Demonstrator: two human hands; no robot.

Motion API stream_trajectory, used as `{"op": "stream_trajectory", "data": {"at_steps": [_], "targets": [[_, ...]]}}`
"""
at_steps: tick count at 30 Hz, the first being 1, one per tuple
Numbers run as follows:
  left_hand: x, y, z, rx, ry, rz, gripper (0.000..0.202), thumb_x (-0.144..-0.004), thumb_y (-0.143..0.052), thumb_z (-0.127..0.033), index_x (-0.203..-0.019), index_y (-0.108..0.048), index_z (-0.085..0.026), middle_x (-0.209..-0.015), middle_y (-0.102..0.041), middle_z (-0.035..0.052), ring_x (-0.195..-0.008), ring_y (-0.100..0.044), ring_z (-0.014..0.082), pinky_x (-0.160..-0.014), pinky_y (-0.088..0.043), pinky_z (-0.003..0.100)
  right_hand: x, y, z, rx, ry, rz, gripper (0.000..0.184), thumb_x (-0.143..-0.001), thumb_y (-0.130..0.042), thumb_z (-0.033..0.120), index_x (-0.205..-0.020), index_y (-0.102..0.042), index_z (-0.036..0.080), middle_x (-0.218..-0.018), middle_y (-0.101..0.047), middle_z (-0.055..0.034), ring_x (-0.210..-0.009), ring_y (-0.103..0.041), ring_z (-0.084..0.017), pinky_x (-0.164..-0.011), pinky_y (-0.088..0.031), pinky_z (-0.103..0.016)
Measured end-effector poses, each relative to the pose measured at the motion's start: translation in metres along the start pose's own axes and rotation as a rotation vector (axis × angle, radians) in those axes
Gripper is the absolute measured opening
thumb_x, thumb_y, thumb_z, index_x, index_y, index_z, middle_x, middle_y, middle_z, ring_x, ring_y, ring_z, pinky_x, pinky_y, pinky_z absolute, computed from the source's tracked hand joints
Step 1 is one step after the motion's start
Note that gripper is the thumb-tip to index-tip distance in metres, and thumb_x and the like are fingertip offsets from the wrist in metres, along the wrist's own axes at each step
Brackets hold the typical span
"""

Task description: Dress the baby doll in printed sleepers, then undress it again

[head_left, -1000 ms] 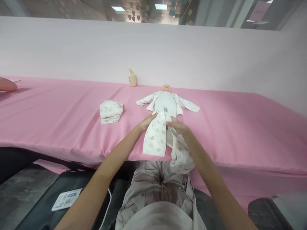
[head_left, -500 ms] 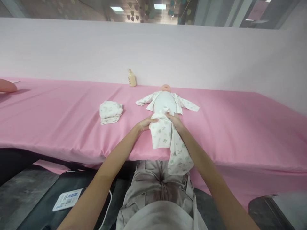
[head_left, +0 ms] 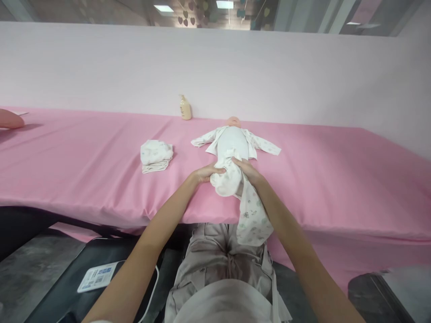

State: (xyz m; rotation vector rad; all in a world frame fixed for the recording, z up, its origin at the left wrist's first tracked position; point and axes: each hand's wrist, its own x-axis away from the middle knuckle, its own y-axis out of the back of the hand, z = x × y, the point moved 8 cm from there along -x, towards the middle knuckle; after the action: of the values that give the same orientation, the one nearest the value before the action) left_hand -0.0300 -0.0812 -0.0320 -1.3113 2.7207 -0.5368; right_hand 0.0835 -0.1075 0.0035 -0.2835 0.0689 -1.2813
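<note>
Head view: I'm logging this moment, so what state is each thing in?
Doll: lying face up, jacket open.
Trousers: one leg bunched up between both hands, the other hanging over the table edge.
Left hand: grip closed on the trousers.
Right hand: grip closed on the trousers.
Folded clothes: in a pile, untouched.
Bottle: upright by the wall.

Long table [head_left: 319, 179], pink cloth over the whole top, front edge draping down. Pale wall runs along the far side. On it: 1 baby doll [head_left: 233, 139] lying on its back mid-table, head toward the wall, open white printed top [head_left: 266, 144] spread flat under it. 1 folded white garment [head_left: 155, 155] left of the doll, apart from it. 1 cream pump bottle [head_left: 185, 108] upright at the wall. Pink object [head_left: 10, 119] at far left edge, cut off.
</note>
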Motion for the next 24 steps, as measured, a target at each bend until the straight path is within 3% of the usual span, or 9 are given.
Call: {"op": "stream_trajectory", "data": {"at_steps": [5,8,11,15,17,19,21,22,24], "targets": [[-0.004,0.001,-0.01,0.245,-0.112,-0.048,0.029,-0.087,-0.053,-0.03,-0.105,-0.063,-0.009,-0.098,-0.071,0.0134,-0.096,-0.067,0.0225,-0.09,-0.051,0.034,0.011,-0.008,-0.001,0.244,-0.082,0.185,0.044,-0.062,-0.081,0.025,-0.101,-0.061,0.019,-0.092,-0.07,-0.0039,-0.084,-0.065,-0.02,-0.071,-0.054,-0.029],[-0.006,-0.004,-0.003,0.265,-0.027,-0.042,0.031,-0.089,-0.051,-0.034,-0.104,-0.063,-0.01,-0.092,-0.071,0.0119,-0.087,-0.068,0.022,-0.084,-0.053,0.035,0.003,0.0,-0.001,0.135,-0.016,0.139,0.049,-0.059,-0.082,0.027,-0.102,-0.059,0.019,-0.091,-0.07,-0.0032,-0.083,-0.065,-0.019,-0.074,-0.054,-0.031],[-0.007,-0.009,-0.001,0.243,-0.003,-0.012,0.028,-0.087,-0.054,-0.034,-0.096,-0.065,-0.011,-0.083,-0.072,0.0096,-0.077,-0.068,0.0199,-0.076,-0.053,0.031,-0.006,0.004,0.003,-0.021,0.115,0.065,0.042,-0.062,-0.078,0.035,-0.096,-0.058,0.019,-0.077,-0.067,-0.001,-0.073,-0.064,-0.018,-0.071,-0.054,-0.031],[-0.012,-0.01,-0.007,0.149,-0.094,0.032,0.035,-0.084,-0.054,-0.042,-0.095,-0.065,-0.011,-0.08,-0.07,0.01,-0.079,-0.067,0.0215,-0.076,-0.052,0.032,-0.001,-0.009,0.013,-0.093,0.193,0.136,0.033,-0.063,-0.076,0.042,-0.076,-0.055,0.021,-0.047,-0.043,0.007,-0.044,-0.044,-0.01,-0.056,-0.049,-0.028],[-0.015,0.005,-0.013,0.09,-0.193,-0.076,0.039,-0.084,-0.05,-0.046,-0.096,-0.064,-0.012,-0.082,-0.069,0.01,-0.081,-0.066,0.0219,-0.077,-0.051,0.034,0.006,-0.006,0.023,-0.142,0.243,0.151,0.034,-0.059,-0.077,0.041,-0.068,-0.05,0.022,-0.044,-0.029,0.0097,-0.038,-0.029,-0.007,-0.048,-0.044,-0.027],[-0.01,0.029,-0.024,-0.06,-0.345,-0.296,0.031,-0.081,-0.051,-0.039,-0.097,-0.063,-0.015,-0.086,-0.068,0.0088,-0.083,-0.064,0.0209,-0.079,-0.05,0.035,0.011,0.006,0.035,-0.18,0.29,0.132,0.036,-0.059,-0.075,0.038,-0.061,-0.043,0.023,-0.046,-0.024,0.0093,-0.039,-0.022,-0.007,-0.044,-0.039,-0.026],[0.0,0.041,-0.037,-0.396,-0.488,-0.453,0.032,-0.072,-0.056,-0.025,-0.102,-0.063,-0.017,-0.1,-0.067,0.009,-0.097,-0.06,0.0222,-0.089,-0.046,0.038,0.012,0.026,0.045,-0.202,0.325,0.086,0.038,-0.06,-0.071,0.033,-0.054,-0.034,0.023,-0.047,-0.024,0.0075,-0.041,-0.023,-0.007,-0.044,-0.038,-0.026],[0.004,0.039,-0.041,-0.606,-0.537,-0.473,0.04,-0.067,-0.057,-0.018,-0.106,-0.063,-0.018,-0.11,-0.064,0.0096,-0.107,-0.056,0.0239,-0.096,-0.041,0.04,0.011,0.037,0.05,-0.218,0.352,0.046,0.039,-0.061,-0.068,0.031,-0.052,-0.031,0.024,-0.048,-0.025,0.0068,-0.041,-0.024,-0.007,-0.046,-0.04,-0.027],[0.007,0.026,-0.043,-0.988,-0.595,-0.404,0.055,-0.062,-0.058,-0.011,-0.117,-0.061,-0.021,-0.13,-0.054,0.0103,-0.125,-0.043,0.028,-0.108,-0.027,0.044,0.008,0.058,0.056,-0.218,0.391,-0.059,0.038,-0.062,-0.065,0.031,-0.052,-0.029,0.024,-0.048,-0.027,0.006,-0.043,-0.03,-0.008,-0.054,-0.046,-0.029]]}}
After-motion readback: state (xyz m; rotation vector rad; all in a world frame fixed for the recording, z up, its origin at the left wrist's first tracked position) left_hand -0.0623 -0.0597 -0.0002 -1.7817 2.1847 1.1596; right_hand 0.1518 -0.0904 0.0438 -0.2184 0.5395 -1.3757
